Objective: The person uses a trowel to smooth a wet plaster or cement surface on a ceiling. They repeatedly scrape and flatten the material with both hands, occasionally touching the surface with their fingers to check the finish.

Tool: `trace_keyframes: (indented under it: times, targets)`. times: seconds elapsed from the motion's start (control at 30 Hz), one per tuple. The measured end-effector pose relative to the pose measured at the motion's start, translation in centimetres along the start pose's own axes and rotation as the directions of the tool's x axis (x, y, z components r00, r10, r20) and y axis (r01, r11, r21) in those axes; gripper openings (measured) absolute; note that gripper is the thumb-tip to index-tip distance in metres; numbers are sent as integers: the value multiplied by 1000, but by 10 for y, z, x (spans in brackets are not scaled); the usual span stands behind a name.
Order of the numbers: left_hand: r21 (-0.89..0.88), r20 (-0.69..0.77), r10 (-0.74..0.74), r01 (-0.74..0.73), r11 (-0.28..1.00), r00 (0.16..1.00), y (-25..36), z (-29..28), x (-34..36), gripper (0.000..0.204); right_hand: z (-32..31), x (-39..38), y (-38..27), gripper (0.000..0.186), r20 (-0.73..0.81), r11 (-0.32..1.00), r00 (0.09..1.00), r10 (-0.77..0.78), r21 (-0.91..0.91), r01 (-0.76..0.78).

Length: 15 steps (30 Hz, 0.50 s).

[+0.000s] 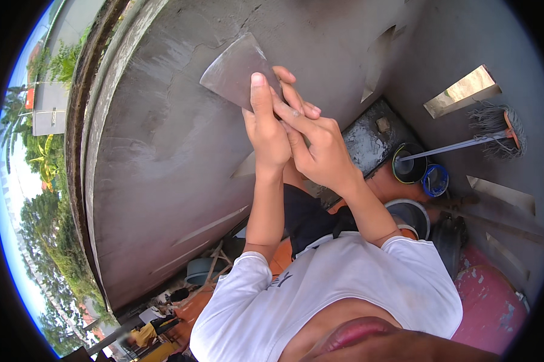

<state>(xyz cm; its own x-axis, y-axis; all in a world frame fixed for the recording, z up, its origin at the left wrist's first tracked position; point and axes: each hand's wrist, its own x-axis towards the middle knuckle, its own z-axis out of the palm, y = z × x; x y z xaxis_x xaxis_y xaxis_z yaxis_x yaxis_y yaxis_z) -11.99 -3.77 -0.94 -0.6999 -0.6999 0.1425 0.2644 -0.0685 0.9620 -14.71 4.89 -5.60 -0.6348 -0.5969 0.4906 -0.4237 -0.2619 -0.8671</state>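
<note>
Grey wet plaster wall [163, 157], smoothed across most of its face, cracked and rough near top edge. Flat grey steel trowel blade [232, 71] pressed there, gripped by left hand [266, 130], right hand [317, 148] clasped over. Cracked upper patch left unsmoothed.

One head-worn fisheye view looks down, close over the raised forearms, facing a grey plastered wall [163, 157] (edges bending).
</note>
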Motion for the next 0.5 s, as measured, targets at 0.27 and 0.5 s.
trace_keyframes:
  times: [0.27, 0.5]
  targets:
    - [-8, 45, 0, 0, 1000, 999, -13, -4, -1, 50, -1, -4, 7, 37, 8, 997, 1000, 24, -77, -23]
    - [-34, 48, 18, -17, 999, 999, 5, 9, 16, 50, -1, 19, 1, 36, -107, 997, 992, -61, -49, 56]
